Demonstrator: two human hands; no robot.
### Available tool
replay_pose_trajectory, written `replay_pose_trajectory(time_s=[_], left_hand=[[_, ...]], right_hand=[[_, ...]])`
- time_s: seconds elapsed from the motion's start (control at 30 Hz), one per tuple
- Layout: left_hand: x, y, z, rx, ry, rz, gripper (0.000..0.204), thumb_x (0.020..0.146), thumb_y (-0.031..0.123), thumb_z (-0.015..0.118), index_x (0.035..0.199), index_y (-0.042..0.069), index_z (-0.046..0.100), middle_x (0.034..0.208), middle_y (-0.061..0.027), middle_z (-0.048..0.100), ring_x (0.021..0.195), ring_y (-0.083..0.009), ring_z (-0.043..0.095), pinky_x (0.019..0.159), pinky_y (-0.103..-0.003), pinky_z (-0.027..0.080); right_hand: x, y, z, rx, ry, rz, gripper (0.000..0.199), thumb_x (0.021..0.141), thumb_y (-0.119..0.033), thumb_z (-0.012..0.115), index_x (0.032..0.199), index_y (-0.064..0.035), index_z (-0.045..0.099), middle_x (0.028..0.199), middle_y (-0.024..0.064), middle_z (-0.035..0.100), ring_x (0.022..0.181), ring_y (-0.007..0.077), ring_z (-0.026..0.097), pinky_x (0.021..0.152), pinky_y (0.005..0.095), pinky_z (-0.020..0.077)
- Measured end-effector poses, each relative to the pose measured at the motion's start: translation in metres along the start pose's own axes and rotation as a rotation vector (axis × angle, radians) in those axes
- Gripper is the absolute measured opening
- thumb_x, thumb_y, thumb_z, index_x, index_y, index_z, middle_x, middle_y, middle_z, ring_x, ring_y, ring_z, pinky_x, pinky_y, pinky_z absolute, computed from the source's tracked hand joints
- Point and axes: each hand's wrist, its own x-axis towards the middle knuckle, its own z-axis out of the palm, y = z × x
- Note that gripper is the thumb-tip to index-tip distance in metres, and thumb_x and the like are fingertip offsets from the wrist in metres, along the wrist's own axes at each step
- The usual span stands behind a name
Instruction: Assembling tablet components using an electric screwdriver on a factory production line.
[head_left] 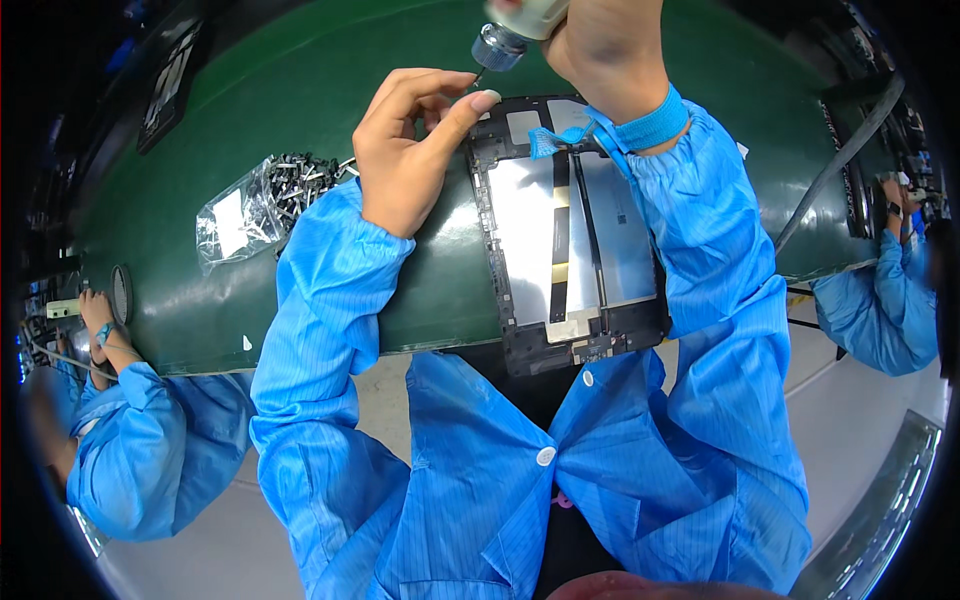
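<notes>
At the top, my right hand [607, 45] is wrapped round an electric screwdriver [540, 15] with a pale body and a silver collar; part of that hand is cut off by the frame. Its thin bit slants down to the fingertips of my left hand [405, 140]. There, thumb and forefinger come together at the bit's tip, and anything between them is too small to name. Below both hands lies an opened tablet [525, 230] with a black frame, silver inner plates and a dark cable down the middle. Its near end reaches past the table edge.
A clear plastic bag [235, 225] and a heap of small black and silver parts [300, 185] lie left on the green table [430, 300]. A grey cable [845, 155] crosses the right side. Co-workers in blue sit at left [160, 450] and right [870, 310].
</notes>
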Motion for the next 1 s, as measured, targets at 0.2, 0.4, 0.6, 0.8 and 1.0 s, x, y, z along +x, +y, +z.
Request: replay_pose_trajectory(time_s=[0.2, 0.4, 0.6, 0.8, 1.0], left_hand=[[-0.002, 0.0004, -0.0011, -0.02, -0.01, 0.025, 0.015, 0.089, 0.003, 0.08, 0.103, 0.0, 0.077, 0.102, -0.0053, 0.068, 0.082, -0.0086, 0.061, 0.072, -0.023, 0.049], [-0.0026, 0.0008, -0.002, -0.002, -0.023, 0.057, 0.015, 0.092, 0.001, 0.076, 0.106, 0.0, 0.077, 0.103, -0.0064, 0.068, 0.084, -0.0089, 0.061, 0.074, -0.023, 0.05], [-0.004, 0.0045, -0.0031, 0.016, -0.021, 0.024, 0.015, 0.093, 0.0, 0.074, 0.107, -0.001, 0.076, 0.104, -0.0071, 0.067, 0.082, -0.0099, 0.062, 0.072, -0.023, 0.051], [-0.0063, 0.0043, -0.0028, -0.01, -0.014, 0.021, 0.013, 0.094, -0.001, 0.073, 0.107, -0.002, 0.076, 0.107, -0.0076, 0.066, 0.08, -0.0098, 0.063, 0.069, -0.022, 0.052], [-0.0053, 0.0053, -0.0031, 0.008, -0.009, 0.039, 0.013, 0.093, -0.001, 0.074, 0.106, -0.003, 0.075, 0.108, -0.0073, 0.064, 0.078, -0.0102, 0.064, 0.067, -0.023, 0.051]], right_hand=[[-0.0053, -0.0066, 0.0024, 0.056, -0.014, 0.024, 0.024, 0.095, -0.021, 0.063, 0.098, 0.0017, 0.067, 0.089, 0.0156, 0.073, 0.047, 0.0161, 0.06, 0.039, 0.0298, 0.0462], [-0.0038, -0.0058, 0.0046, -0.009, 0.009, 0.011, 0.023, 0.095, -0.021, 0.063, 0.098, 0.002, 0.067, 0.088, 0.0151, 0.073, 0.048, 0.016, 0.06, 0.039, 0.0299, 0.0459], [-0.002, -0.0021, 0.0021, 0.039, -0.023, 0.013, 0.021, 0.095, -0.019, 0.065, 0.096, 0.0013, 0.068, 0.087, 0.0134, 0.073, 0.048, 0.0155, 0.061, 0.04, 0.0282, 0.047], [-0.0039, -0.0005, 0.0008, 0.05, -0.057, -0.016, 0.02, 0.095, -0.017, 0.065, 0.094, 0.0025, 0.069, 0.084, 0.0133, 0.073, 0.047, 0.0155, 0.061, 0.041, 0.0285, 0.0476], [-0.0058, -0.0044, 0.0051, 0.03, -0.055, -0.047, 0.022, 0.095, -0.017, 0.066, 0.093, 0.004, 0.07, 0.082, 0.0138, 0.073, 0.047, 0.0159, 0.061, 0.042, 0.0295, 0.0473]])
